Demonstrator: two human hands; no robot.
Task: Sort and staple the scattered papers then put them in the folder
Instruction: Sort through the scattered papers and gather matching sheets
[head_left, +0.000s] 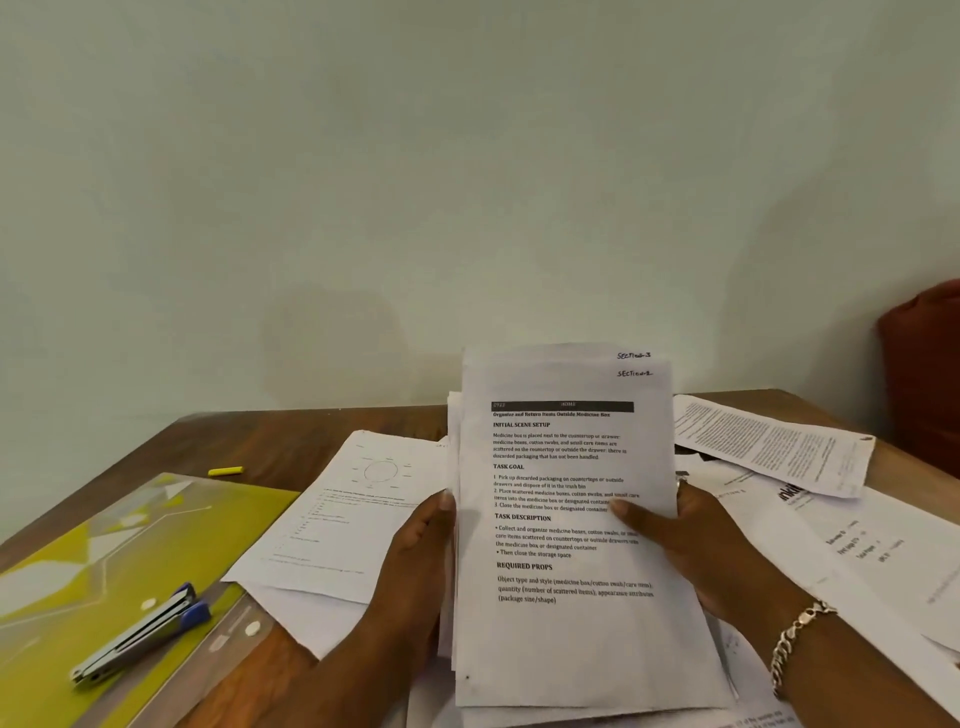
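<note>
Pale wall (467, 182) fills the whole upper half of the frame, and the brown wooden bench (291, 447) runs across the lower half. Loose papers (332, 525) lie scattered over the bench from centre to the right edge, some overlapping. The yellow-green folder (104, 561) lies flat at lower left, with a blue and silver stapler (140, 634) resting on top of it. Dead centre, a stack (566, 519) of printed sheets is held upright, front page readable, with handwritten section labels at its top right corner. Left hand (415, 561) grips the stack's left edge, fingers hidden behind. Right hand (675, 540) grips the right edge, thumb across the front page, chain bracelet (795, 639) on that wrist. A dark red thing (924, 364) sits at the right edge, can't tell what. Small yellow cap-like bit (225, 471) lies on the bench above the folder.
</note>
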